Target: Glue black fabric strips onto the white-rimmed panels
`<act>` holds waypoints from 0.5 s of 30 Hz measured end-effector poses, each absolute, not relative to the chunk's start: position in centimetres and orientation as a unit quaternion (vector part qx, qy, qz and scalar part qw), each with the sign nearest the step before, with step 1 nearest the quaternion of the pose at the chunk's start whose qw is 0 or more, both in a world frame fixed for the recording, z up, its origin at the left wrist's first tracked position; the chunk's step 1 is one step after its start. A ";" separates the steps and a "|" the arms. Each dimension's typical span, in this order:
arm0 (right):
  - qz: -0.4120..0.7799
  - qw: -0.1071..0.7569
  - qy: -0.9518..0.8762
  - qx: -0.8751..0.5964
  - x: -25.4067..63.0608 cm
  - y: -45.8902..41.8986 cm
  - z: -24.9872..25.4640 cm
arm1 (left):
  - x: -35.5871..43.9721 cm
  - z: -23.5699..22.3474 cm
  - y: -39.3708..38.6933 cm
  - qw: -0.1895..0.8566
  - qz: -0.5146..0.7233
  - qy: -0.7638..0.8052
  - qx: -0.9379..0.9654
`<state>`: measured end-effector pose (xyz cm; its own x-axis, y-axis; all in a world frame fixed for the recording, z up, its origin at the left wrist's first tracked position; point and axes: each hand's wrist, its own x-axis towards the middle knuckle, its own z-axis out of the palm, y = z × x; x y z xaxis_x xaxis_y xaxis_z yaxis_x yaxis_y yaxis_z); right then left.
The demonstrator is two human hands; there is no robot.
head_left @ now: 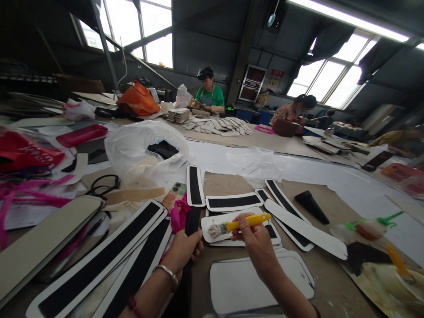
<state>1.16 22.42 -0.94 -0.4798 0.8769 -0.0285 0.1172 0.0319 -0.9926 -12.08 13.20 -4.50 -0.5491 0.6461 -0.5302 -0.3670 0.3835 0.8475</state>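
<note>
Because our right hand point(250, 238) is clamping its fingers together on the yellow-handled brush point(251, 221), the pale, clumped bristles point(217, 229) are pointing leftward over a white panel point(206, 223) on the counter point(357, 194); whether they are touching it, we cannot tell. This grip along the handle is probably giving us fine control while leaving our fingers clear of the bristles. Our left hand point(185, 247) is closing in a fist around a dark strip point(192, 219), which is standing up past the knuckles, likely so that it is lying clear of the brush.

Plain panels point(245, 287) are lying stacked nearest to us, below the right forearm, presumably for easy reach. Black-faced panels point(102, 256) are overlapping at our left, perhaps to save room. A pale, smeared tub point(414, 289) is resting at the lower right, with a second brush point(399, 260) leaning in it, seemingly placed there to suit the right hand. Pink cloth point(180, 212) is bunching just beside the left hand, and a phone point(179, 189) is lying just beyond the cloth.
</note>
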 end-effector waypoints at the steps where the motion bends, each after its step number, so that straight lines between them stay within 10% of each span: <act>1: 0.580 0.324 -0.639 -0.388 0.7 22.5 -1.3 | -12.2 -4.8 13.5 0.465 0.541 0.693 0.100; 15: 0.454 0.303 -0.737 -0.399 1.2 24.3 -3.6 | -12.0 -5.7 13.7 0.448 0.524 0.714 0.120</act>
